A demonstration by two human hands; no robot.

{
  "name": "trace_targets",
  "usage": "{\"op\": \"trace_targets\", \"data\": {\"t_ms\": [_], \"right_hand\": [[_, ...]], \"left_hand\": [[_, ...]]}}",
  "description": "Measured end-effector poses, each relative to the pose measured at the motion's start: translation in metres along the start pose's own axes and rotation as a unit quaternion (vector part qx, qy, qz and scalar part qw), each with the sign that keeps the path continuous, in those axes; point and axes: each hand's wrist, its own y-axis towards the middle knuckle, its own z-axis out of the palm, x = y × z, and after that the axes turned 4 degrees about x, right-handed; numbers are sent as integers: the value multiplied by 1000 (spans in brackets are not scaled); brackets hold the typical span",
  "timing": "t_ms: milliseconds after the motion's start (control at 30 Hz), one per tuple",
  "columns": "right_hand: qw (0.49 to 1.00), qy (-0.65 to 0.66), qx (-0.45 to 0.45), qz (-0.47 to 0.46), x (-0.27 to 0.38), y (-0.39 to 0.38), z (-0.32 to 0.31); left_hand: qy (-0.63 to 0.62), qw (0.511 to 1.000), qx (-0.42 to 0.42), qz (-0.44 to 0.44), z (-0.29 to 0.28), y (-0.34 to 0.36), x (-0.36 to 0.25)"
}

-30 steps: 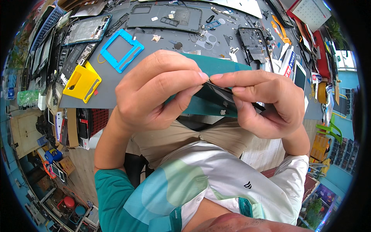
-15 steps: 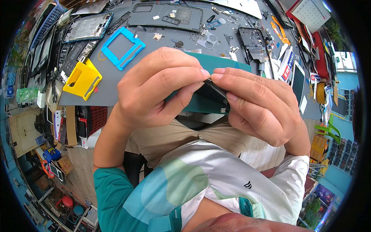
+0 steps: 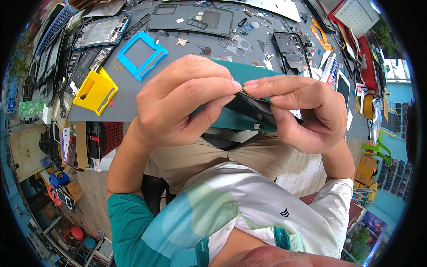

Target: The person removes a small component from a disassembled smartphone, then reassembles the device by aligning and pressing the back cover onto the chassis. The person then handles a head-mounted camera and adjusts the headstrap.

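Note:
A thin, dark, glossy flat panel (image 3: 254, 106) is held up in front of me, seen nearly edge-on; its exact kind I cannot tell. My left hand (image 3: 180, 100) pinches its upper left end between thumb and fingertips. On the other side my right hand (image 3: 313, 113) grips the panel's edge between thumb and a bent finger, while its index finger reaches to the left fingertips. Whatever lies between those touching tips is too small to make out. Behind and beneath the panel, a teal mat (image 3: 249, 71) lies at the desk's front edge.
On the grey desk (image 3: 178, 51) are a blue plastic frame (image 3: 129, 55), a yellow holder (image 3: 94, 93), an opened phone (image 3: 101, 32) and a dark phone frame (image 3: 291, 49). Small loose parts are scattered at the back. Stacked phone parts crowd the left side; an orange flex cable (image 3: 321, 34) lies right.
My right hand has shifted its hold: the thumb and one finger are now bent along the panel's edge, and the index finger is straighter. More of the panel shows. My left hand stays put.

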Motion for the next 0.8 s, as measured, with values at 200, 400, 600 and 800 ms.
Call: {"op": "trace_targets", "data": {"t_ms": [200, 400, 600, 800], "right_hand": [[999, 44, -20, 23, -1, -1, 3], [996, 77, -37, 39, -1, 0, 4], [995, 83, -40, 47, -3, -1, 3], [991, 112, -46, 58, -4, -1, 4]], "left_hand": [[3, 1000, 1, 2, 0, 0, 1], [-1, 1000, 5, 4, 1, -1, 2], [10, 1000, 27, 9, -1, 2, 2], [11, 1000, 21, 7, 1, 0, 2]]}}
